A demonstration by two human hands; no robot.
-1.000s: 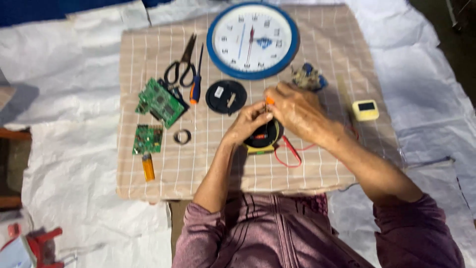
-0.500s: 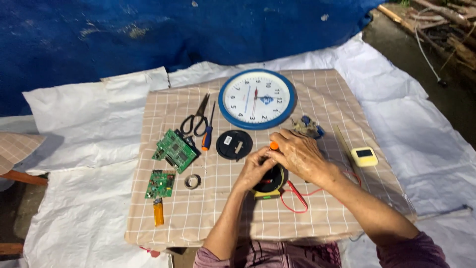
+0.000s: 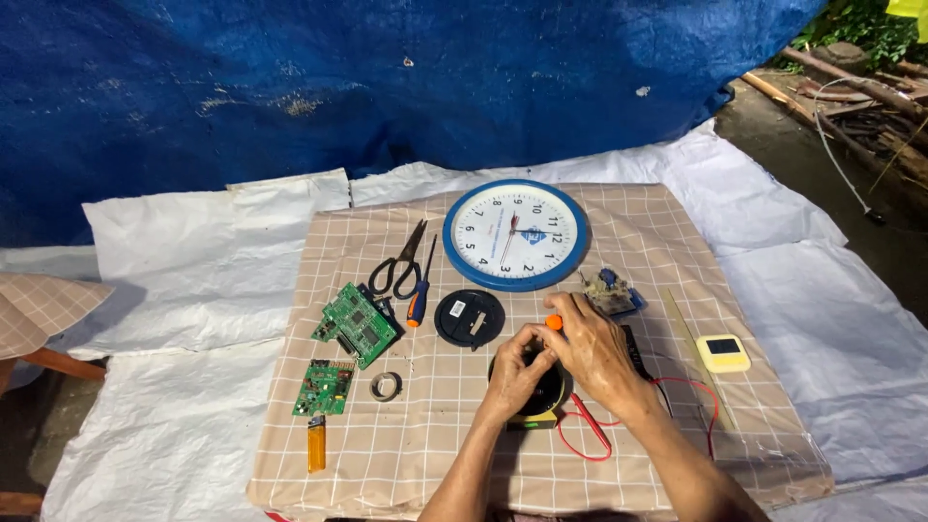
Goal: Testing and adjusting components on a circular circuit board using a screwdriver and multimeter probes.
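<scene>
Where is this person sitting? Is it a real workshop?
Probably a makeshift outdoor repair spot, not a proper workshop. A blue tarp hangs behind, white plastic sheeting covers the ground, and green circuit boards, scissors and a wall clock lie on a checked cloth.

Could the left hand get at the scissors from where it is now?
Probably yes: the left hand rests on a black round device, and the scissors lie uncovered up-left, with only a low screwdriver between.
</scene>
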